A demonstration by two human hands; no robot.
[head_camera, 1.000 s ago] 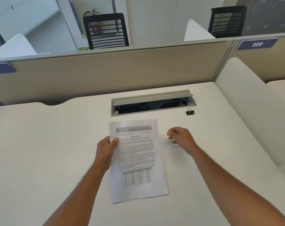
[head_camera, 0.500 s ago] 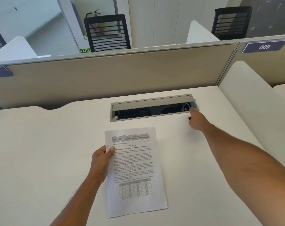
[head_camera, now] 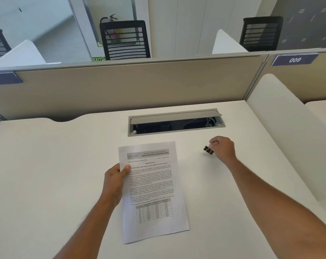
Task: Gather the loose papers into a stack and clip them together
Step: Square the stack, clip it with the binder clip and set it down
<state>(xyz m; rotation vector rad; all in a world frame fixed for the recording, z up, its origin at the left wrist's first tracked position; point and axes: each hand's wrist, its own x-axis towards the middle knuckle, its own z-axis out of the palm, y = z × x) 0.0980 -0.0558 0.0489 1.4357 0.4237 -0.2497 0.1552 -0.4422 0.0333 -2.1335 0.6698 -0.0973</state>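
A stack of printed white papers (head_camera: 154,193) lies squared up on the white desk (head_camera: 46,174), top page showing text and a table. My left hand (head_camera: 113,182) pinches the stack's left edge near the top, thumb on the page. My right hand (head_camera: 222,148) hovers to the right of the papers and holds a small black binder clip (head_camera: 208,150) in its fingertips, just above the desk.
A grey cable tray (head_camera: 177,122) with its lid raised is set into the desk behind the papers. A beige partition (head_camera: 121,86) closes the back. A white rounded divider (head_camera: 281,131) bounds the right side. Black mesh chairs stand beyond the partition.
My right hand reached to the clip beside the cable tray, picked it up and has drawn back toward the papers. My left hand kept hold of the stack.
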